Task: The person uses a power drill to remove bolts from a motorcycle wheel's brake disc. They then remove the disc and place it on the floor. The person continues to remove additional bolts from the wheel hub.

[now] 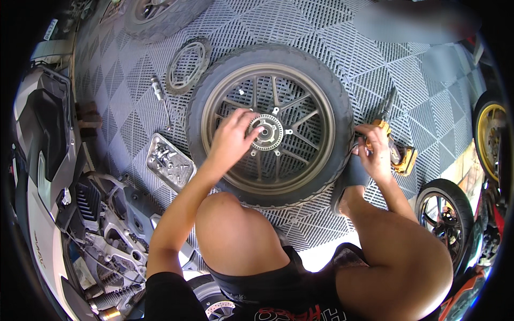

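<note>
A motorcycle wheel [276, 187] with a black tyre and bronze spokes lies flat on the floor before me. At its hub sits a silver toothed ring [276, 140]. Curled over the ring's left side, my left hand [231, 136] grips it between thumb and fingers, hiding that part. My right hand [377, 154] is at the tyre's right edge with fingers bent together. Whatever small thing they may hold is not clear. Just beside this hand lies a yellow and black cordless drill [404, 159] with a long dark bit.
Left of the wheel are a metal tray [184, 174] of bolts, a ratchet wrench [157, 90] and a brake disc [179, 80]. Another tyre [171, 24] lies farther back. Motorcycle parts [115, 230] crowd the left; a smaller wheel [465, 206] stands at right. My foot touches the tyre.
</note>
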Demonstrator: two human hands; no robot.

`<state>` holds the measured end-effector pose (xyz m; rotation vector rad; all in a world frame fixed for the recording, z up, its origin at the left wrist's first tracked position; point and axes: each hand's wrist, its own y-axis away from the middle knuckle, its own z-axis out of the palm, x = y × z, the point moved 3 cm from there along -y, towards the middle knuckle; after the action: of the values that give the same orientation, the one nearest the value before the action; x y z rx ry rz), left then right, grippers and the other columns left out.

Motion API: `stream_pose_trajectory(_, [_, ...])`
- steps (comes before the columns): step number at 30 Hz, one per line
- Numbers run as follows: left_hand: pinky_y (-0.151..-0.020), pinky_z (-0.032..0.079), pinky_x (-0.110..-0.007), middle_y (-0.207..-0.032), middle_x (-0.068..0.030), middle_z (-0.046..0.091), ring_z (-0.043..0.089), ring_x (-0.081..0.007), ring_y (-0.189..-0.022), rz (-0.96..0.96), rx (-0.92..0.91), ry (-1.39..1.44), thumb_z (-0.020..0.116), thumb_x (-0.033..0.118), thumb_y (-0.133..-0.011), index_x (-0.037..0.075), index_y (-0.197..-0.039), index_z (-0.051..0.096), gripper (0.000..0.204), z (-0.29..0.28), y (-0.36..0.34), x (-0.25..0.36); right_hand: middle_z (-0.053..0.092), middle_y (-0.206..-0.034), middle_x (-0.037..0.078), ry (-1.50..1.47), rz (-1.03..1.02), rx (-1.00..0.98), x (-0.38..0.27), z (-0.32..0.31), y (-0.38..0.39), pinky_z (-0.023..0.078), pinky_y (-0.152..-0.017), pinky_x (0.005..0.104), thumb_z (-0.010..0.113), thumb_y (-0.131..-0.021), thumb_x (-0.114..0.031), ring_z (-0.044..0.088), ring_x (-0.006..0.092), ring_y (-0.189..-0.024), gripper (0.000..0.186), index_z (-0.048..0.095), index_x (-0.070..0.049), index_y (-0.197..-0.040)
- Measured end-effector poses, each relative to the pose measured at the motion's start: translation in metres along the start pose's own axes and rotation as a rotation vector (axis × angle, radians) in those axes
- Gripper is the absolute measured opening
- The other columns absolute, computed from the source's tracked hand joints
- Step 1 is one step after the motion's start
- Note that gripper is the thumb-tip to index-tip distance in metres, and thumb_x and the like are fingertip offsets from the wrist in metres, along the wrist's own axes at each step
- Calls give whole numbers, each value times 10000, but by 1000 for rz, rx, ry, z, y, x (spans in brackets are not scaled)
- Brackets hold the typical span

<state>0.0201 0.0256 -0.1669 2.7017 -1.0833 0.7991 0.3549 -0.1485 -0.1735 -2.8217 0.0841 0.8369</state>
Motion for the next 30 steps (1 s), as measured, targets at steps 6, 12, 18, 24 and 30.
stream_pose_trajectory(6, [-844, 527, -460, -1131, -141, 583, 623, -359, -1003, 89, -116, -94, 671, 109, -885, 15, -1100, 633, 237, 6, -23, 4, 628, -1116, 84, -77, -306, -218, -37, 11, -34, 476, -899, 403, 719, -812, -107, 590, 290, -1044, 403, 621, -75, -1202])
stream_pose_trajectory(12, [-893, 513, -457, -1183, -166, 553, 607, -367, -1084, 165, -378, -142, 634, 124, -907, -12, -1165, 568, 299, 5, -41, -7, 613, -1202, 138, -164, -279, -253, -54, 35, -63, 450, -953, 420, 713, -829, -72, 577, 331, -1088, 424, 606, -33, -1237])
stream_pose_trajectory(18, [-799, 543, -465, -993, -156, 681, 680, -356, -924, -162, -26, 6, 636, 207, -946, 14, -1016, 614, 207, -20, -52, -25, 616, -1218, 150, -103, -136, -11, -39, 15, -43, 444, -993, 415, 676, -832, 7, 576, 333, -1130, 390, 615, -22, -1216])
stream_pose_trajectory(24, [-956, 501, -448, -1285, -198, 595, 574, -321, -1214, -1200, 711, 679, 681, 342, -955, -31, -1284, 540, 517, -59, -1, -279, 621, -1202, 131, -342, 171, 34, -8, 18, -9, 481, -913, 358, 625, -917, 9, 592, 245, -1052, 331, 592, -11, -1245])
stream_pose_trajectory(30, [-922, 599, -492, -1107, -148, 624, 657, -276, -1002, -1122, 912, 1371, 561, 45, -993, -6, -1123, 579, 141, -30, -36, -288, 611, -1190, 87, -405, 323, 40, 27, 23, 26, 516, -794, 271, 553, -1008, -67, 592, 123, -916, 294, 572, -7, -1295])
